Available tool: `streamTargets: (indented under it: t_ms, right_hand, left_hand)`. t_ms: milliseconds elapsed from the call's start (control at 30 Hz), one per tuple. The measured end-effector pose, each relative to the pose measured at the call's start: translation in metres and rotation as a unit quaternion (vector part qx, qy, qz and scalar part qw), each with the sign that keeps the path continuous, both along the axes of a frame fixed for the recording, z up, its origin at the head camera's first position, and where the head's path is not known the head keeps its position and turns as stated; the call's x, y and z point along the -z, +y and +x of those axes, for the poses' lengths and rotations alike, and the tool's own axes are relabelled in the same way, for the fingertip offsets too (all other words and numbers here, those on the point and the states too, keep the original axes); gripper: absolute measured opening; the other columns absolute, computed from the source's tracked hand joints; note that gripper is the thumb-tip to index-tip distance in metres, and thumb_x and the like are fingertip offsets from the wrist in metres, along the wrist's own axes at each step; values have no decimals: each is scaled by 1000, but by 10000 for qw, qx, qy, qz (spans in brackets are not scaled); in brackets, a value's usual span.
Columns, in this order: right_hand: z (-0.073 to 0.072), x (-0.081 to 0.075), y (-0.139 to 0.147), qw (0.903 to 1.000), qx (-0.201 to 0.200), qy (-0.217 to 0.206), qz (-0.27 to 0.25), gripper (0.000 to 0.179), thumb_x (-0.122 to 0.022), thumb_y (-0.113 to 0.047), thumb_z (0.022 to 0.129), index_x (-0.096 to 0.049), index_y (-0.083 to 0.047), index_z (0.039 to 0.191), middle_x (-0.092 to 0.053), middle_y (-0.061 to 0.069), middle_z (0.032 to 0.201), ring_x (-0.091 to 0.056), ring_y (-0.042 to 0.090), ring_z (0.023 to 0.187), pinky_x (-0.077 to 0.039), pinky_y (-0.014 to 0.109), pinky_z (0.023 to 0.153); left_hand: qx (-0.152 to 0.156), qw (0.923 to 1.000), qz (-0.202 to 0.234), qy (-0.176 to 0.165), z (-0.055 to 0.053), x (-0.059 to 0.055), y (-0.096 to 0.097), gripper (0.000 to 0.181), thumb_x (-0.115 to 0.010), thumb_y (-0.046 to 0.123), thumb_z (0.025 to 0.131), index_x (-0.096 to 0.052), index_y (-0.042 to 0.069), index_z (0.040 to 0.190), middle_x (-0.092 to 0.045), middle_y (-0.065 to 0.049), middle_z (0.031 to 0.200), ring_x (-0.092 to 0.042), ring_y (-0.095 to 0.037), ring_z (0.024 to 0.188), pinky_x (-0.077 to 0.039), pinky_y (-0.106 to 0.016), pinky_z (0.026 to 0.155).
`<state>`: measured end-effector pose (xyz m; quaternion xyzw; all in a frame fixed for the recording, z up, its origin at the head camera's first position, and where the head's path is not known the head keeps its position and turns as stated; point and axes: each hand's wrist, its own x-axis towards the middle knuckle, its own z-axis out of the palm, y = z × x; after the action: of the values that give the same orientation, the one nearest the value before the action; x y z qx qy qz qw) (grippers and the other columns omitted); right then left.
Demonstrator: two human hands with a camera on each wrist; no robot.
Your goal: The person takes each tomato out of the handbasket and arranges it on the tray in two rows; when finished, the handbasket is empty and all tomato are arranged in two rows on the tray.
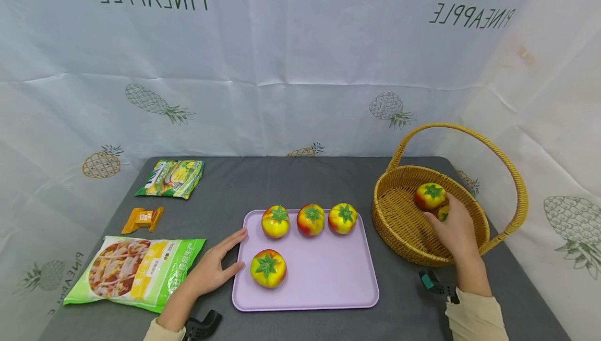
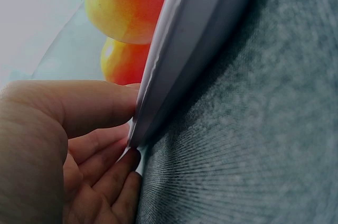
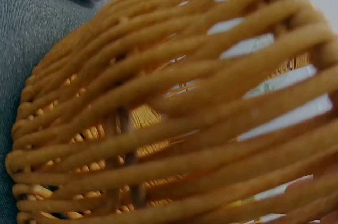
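A lilac tray (image 1: 324, 278) lies mid-table with three red-yellow persimmons along its far edge, one of them a persimmon (image 1: 310, 220) in the middle. A nearer persimmon (image 1: 268, 268) sits at the left of the tray. My left hand (image 1: 211, 268) touches the tray's left rim, its fingers fairly straight; the left wrist view shows the thumb (image 2: 105, 105) against that rim. Inside the wicker basket (image 1: 394, 226), my right hand (image 1: 455, 226) holds a persimmon (image 1: 429, 196) between thumb and fingers. Another persimmon (image 1: 443, 212) is partly hidden by that hand. Basket weave blocks the right wrist view.
The basket's tall handle (image 1: 512, 174) arches over its right side. Left of the tray lie a large green food bag (image 1: 136, 270), a small orange packet (image 1: 143, 219) and a green-yellow packet (image 1: 172, 178). A pineapple-print curtain (image 1: 281, 44) hangs behind the grey table.
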<state>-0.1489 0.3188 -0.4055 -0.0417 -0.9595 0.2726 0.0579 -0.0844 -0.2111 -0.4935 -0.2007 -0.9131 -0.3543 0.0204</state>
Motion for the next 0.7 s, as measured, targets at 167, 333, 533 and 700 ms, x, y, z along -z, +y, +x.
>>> streamTargets:
  t_ms: [167, 333, 533, 700]
  right_hand:
    - [-4, 3, 7, 9995, 212, -225, 67, 79, -61, -22, 90, -17, 17, 142, -28, 46, 135, -29, 61, 120, -29, 68, 95]
    - [-7, 7, 12, 9977, 340, -324, 482, 80, -64, -17, 84, -20, 22, 138, -30, 49, 129, -28, 62, 117, -25, 68, 97]
    - [-9, 8, 14, 9948, 366, -651, 699, 82, -64, -13, 83, -15, 27, 135, -19, 52, 133, -19, 62, 124, -15, 66, 105]
    - [-9, 9, 13, 9917, 581, -1028, 507, 82, -59, -9, 84, -8, 25, 138, -8, 50, 139, -10, 64, 127, -14, 69, 104]
  left_hand:
    - [8, 10000, 10, 3, 0, 0, 0, 59, -65, 29, 89, -45, 11, 141, -41, -5, 149, -42, -31, 133, -38, -52, 102]
    - [26, 10000, 20, 52, 0, 0, 0, 59, -66, 28, 88, -46, 10, 141, -42, -5, 149, -42, -30, 133, -38, -48, 103]
    - [52, 9999, 22, 145, -1, 1, 0, 59, -67, 28, 88, -47, 11, 140, -42, -4, 148, -42, -29, 133, -37, -36, 106]
    - [52, 9999, 21, 131, -1, 2, -1, 59, -66, 28, 88, -46, 11, 141, -42, -4, 149, -42, -29, 133, -38, -44, 104]
